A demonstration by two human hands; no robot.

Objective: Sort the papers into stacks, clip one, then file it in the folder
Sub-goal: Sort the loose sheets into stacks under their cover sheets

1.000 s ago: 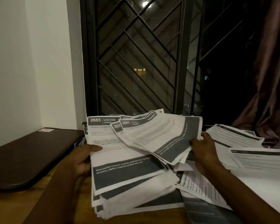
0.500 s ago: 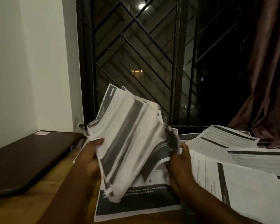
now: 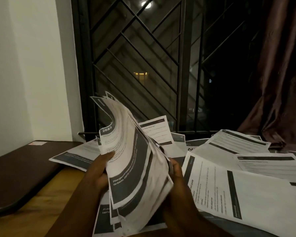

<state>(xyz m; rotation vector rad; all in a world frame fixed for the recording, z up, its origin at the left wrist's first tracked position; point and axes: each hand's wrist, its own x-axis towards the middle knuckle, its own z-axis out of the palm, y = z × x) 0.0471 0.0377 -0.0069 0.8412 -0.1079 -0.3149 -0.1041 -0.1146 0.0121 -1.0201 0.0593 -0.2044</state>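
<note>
Head view has my left hand point(image 3: 99, 170) gripping the near-left edge of the paper bundle point(image 3: 133, 156), thumb across the printed face. My right hand point(image 3: 176, 173) is clamped on its right edge, so both hands hold the one bundle between them. It stands nearly on end, long axis running up and away, its top corners curling limp. Loose sheets point(image 3: 246, 185) fan over the wooden table point(image 3: 58, 194) to the right, thin, matte and banded dark. A dark flat case point(image 3: 24, 168), maybe the folder, lies left, nearer my left hand.
</note>
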